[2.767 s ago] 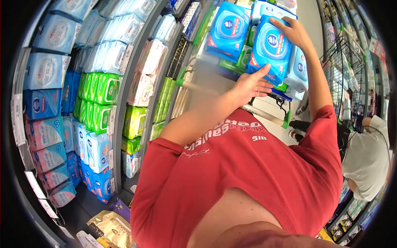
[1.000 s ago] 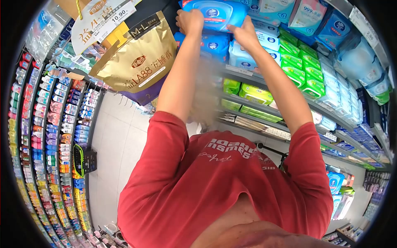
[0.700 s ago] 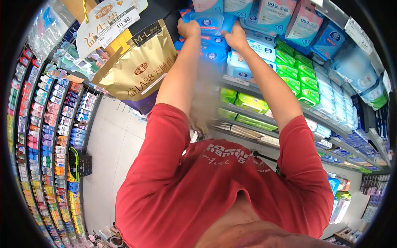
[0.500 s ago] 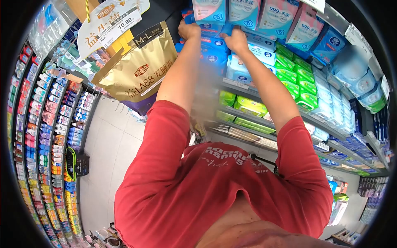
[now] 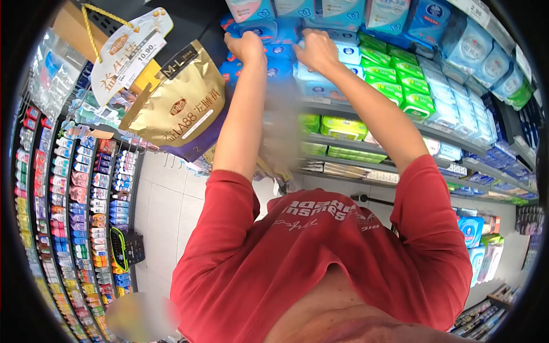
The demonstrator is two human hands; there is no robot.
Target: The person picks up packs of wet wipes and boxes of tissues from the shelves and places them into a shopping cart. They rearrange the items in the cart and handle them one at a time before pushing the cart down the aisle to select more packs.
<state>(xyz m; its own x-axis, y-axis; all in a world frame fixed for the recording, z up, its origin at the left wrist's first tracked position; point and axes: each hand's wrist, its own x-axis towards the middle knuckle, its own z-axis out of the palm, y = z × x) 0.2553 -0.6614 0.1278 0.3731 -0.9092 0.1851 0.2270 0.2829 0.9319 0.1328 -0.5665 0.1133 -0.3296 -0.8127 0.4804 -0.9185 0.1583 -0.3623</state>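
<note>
Both of my arms reach up to a shelf of packed wipes. My left hand (image 5: pixel 247 47) is at the left side of a blue wipes pack (image 5: pixel 279 31), its fingers curled at the pack's edge. On the pack's other side, my right hand (image 5: pixel 318 50) is bent with its fingers closed against the blue wrapping. The fingertips of both hands are partly hidden. More blue packs (image 5: pixel 278 51) lie beneath, and light-blue and white packs (image 5: pixel 314 86) sit under my right wrist. Green packs (image 5: pixel 383 74) stand in stacks to the right.
Pink-and-blue packs (image 5: pixel 291 8) line the shelf above. A gold bag (image 5: pixel 180 108) hangs left of my left forearm, beside a price sign (image 5: pixel 134 57). Curved racks of small bottles (image 5: pixel 77 200) stand at left. Lower shelves (image 5: pixel 343 168) lie below my right arm.
The view has shifted, so shelf, gold bag and both hands appear farther left. My hands remain at the blue packs, with my right fingers more bent. A blurred patch appears at lower left.
</note>
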